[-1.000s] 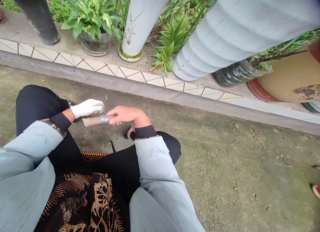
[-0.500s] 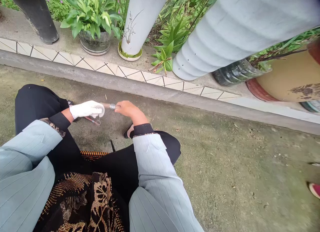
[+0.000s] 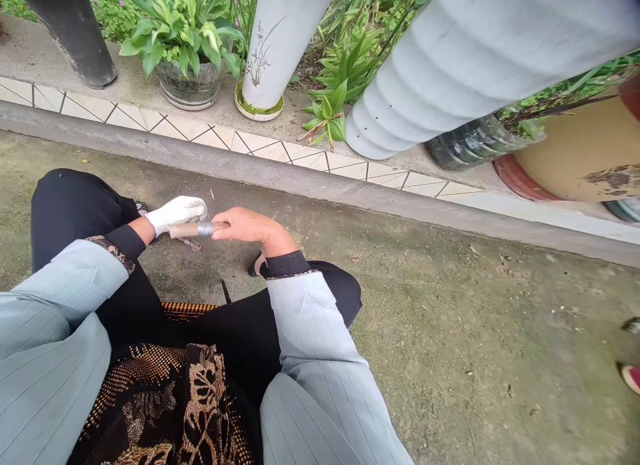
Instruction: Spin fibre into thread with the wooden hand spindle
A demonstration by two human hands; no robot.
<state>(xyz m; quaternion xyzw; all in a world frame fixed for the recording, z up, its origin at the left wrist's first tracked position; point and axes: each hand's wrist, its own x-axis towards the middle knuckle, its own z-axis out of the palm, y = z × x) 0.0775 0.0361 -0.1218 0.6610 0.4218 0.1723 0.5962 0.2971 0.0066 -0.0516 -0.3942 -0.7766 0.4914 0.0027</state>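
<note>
My right hand [image 3: 245, 225], bare, is closed around one end of a light brown stick [image 3: 181, 231] held roughly level above the ground. A band of silvery wire [image 3: 205, 229] is wound about the stick just left of my right fingers. My left hand [image 3: 176, 213], in a white glove, is closed right behind the stick, its fingertips at the wire coil. A strand of wire seems to run up into those fingers, which hide its end. Below the stick, a loose tangle of thin wire [image 3: 193, 245] is partly hidden.
A tiled ledge [image 3: 280, 151] crosses ahead of me. On it stand a clear plastic pot with a leafy plant [image 3: 190, 85], a white column-like pot [image 3: 270, 65], a large ribbed grey container [image 3: 400, 105] and a tan pot [image 3: 560, 151]. A red shoe [image 3: 631, 378] shows at the right edge.
The stick has turned and shifted left and nearer to me, with my right hand moving along. My gloved left hand has moved slightly up, behind the stick, showing the stick's left part.
</note>
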